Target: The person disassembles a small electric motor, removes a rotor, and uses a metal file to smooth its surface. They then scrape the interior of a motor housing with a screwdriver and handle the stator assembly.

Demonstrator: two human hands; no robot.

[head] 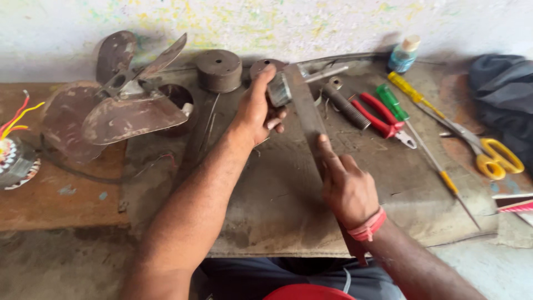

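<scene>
On the worn grey mat [277,205] that covers this surface, my left hand [256,108] holds a small metal cylinder part [277,89] up off the mat; the fingers are curled tight round it, thumb on top; my right hand [345,186] grips a long flat metal file [304,105], fingers wrapped about its lower end and forefinger laid straight along the blade; the file slants up and away from me and its far end rests against the cylinder part in my left hand; a red thread band sits on my right wrist. Behind my left hand stands a round metal cap [219,70], and to the left of that lies a rusty fan blade assembly [119,97] with broad brown blades; at the far left edge sits a motor winding [16,155] with red and yellow wires. To the right of the file lies a dark knurled handle [347,105]; beside it red-handled pliers [380,119], then a green-handled screwdriver [391,101] and a yellow-handled screwdriver [411,89]; yellow-handled scissors [497,155] lie further right, near a dark cloth [502,94]. A small blue bottle [403,54] stands against the wall at the back.
</scene>
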